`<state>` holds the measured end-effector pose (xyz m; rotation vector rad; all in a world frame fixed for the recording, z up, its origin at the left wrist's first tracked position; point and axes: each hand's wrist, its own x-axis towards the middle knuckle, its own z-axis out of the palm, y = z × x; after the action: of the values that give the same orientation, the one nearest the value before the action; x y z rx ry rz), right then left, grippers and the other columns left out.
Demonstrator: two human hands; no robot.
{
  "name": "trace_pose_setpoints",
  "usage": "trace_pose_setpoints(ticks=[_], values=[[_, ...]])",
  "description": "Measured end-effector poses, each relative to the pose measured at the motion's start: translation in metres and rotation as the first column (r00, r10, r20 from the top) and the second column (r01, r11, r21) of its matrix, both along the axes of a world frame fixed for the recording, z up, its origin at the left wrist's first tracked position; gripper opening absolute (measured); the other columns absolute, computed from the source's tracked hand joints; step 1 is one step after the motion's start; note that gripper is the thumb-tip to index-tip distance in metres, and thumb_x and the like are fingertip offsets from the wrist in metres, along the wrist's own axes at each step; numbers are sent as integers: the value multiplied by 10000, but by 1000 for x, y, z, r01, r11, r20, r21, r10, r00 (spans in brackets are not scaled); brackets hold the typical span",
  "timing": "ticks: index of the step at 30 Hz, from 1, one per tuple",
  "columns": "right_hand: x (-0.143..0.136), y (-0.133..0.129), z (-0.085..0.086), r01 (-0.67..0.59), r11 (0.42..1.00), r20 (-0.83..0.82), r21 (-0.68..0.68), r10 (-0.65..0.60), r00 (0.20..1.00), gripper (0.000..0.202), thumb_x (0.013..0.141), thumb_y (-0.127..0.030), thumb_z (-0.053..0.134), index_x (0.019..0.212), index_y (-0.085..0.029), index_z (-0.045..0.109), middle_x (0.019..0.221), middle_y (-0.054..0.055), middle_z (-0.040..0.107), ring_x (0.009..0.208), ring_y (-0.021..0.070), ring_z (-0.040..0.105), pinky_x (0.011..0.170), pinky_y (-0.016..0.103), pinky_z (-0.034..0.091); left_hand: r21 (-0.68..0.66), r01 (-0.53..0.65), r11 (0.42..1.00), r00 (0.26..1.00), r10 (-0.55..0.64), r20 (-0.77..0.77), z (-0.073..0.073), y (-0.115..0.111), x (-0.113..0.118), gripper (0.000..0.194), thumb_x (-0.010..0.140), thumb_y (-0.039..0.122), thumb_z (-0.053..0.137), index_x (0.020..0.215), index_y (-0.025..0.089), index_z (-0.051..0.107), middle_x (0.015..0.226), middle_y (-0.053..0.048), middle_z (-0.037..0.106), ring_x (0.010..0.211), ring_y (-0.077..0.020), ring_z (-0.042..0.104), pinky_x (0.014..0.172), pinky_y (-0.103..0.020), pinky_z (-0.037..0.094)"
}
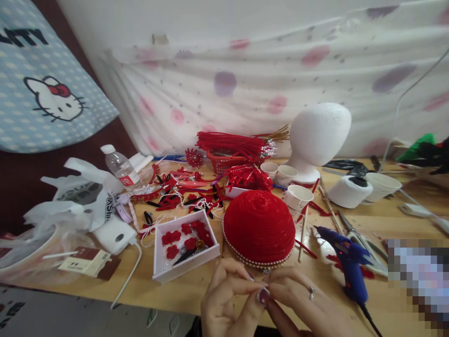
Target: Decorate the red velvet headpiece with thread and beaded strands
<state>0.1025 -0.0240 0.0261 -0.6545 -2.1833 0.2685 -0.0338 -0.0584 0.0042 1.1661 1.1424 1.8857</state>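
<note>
At the table's front edge, my left hand point(229, 297) and my right hand point(298, 297) meet fingertip to fingertip. Both are pinched together around something too small to make out. A ring shows on a finger of my right hand. Just beyond them rests a red domed cap point(259, 227) with a pearl-like bead trim along its rim. Left of the cap stands a white box point(185, 269) holding red flowers point(171, 237) and small white beads. A blue glue gun point(351, 262) with a small red light lies to the right of my hands.
A white foam head point(319, 135) stands at the back, near paper cups point(298, 196) and a white thread cone point(350, 191). Red stems fill a red basket point(224, 161). Scissors point(361, 238) lie at right; a bottle point(121, 168), plastic bags point(84, 192) and a white charger point(114, 234) at left.
</note>
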Motion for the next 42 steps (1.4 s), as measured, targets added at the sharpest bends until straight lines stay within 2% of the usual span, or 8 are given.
trace_pose_setpoints(ticks=[9, 14, 20, 25, 28, 32, 38, 42], values=[[-6, 28, 78, 152, 988, -87, -26, -154, 984, 100, 986, -128, 558, 967, -213, 606, 882, -12, 672, 792, 125, 626, 710, 234, 468, -10, 69, 998, 995, -68, 67, 65, 31, -27, 207, 831, 327, 761, 1022, 248, 757, 1125, -68, 720, 1074, -197, 677, 959, -308, 546], [2, 42, 77, 32, 946, -368, -322, -157, 916, 76, 993, -188, 583, 957, -227, 637, 988, 3, 673, 933, 130, 625, 834, 222, 482, -110, 51, 993, 988, -34, 154, 62, 42, -44, 273, 731, 292, 847, 966, 192, 750, 1091, -87, 742, 941, -195, 731, 789, -255, 608], [-9, 36, 34, -611, 525, -744, -593, -66, 665, 141, 970, -343, 680, 918, -220, 634, 984, 16, 665, 885, 122, 638, 764, 196, 518, -281, 456, 844, 889, -448, 97, 48, 44, -22, 403, 896, 461, 660, 1211, 211, 695, 1189, -106, 734, 1023, -233, 716, 849, -304, 594], [-1, 36, 24, -636, 389, -713, -666, -81, 697, 120, 1000, -332, 630, 951, -223, 627, 1073, 40, 650, 886, 148, 677, 728, 239, 557, -448, 391, 804, 828, -520, -209, 45, 51, -15, 217, 908, 322, 610, 875, 177, 769, 756, -34, 744, 649, -189, 707, 573, -249, 583], [17, 40, 31, -475, 521, -606, -709, -104, 789, 120, 987, -327, 645, 929, -223, 633, 1066, 35, 660, 867, 150, 687, 747, 251, 564, -439, 304, 845, 851, -448, -273, 44, 52, -33, 174, 868, 253, 633, 858, 208, 801, 802, -24, 784, 728, -196, 739, 653, -255, 600], [45, 38, 43, 57, 814, -353, -578, -312, 882, 96, 989, -315, 628, 941, -242, 669, 962, 18, 692, 878, 142, 655, 751, 209, 513, -329, -17, 944, 888, -137, -440, 45, 40, -85, 97, 788, 291, 725, 815, 267, 815, 828, 4, 807, 744, -187, 749, 727, -261, 608], [28, 4, 67, 397, 884, -305, -248, -460, 834, 86, 952, -198, 613, 910, -254, 663, 986, 35, 658, 1010, 240, 596, 905, 374, 445, -64, -580, 812, 653, 416, -633, 31, 5, -155, 136, 796, 377, 761, 874, 267, 782, 669, 19, 749, 790, -221, 731, 972, -392, 545], [-7, -3, 69, 395, 863, -496, -316, -505, 707, 88, 966, -195, 596, 914, -259, 625, 991, 43, 662, 1030, 237, 621, 902, 376, 513, 86, -399, 913, 484, 289, -826, 8, 4, -156, 178, 868, 361, 689, 993, 260, 765, 871, -35, 770, 888, -236, 725, 798, -346, 598]])
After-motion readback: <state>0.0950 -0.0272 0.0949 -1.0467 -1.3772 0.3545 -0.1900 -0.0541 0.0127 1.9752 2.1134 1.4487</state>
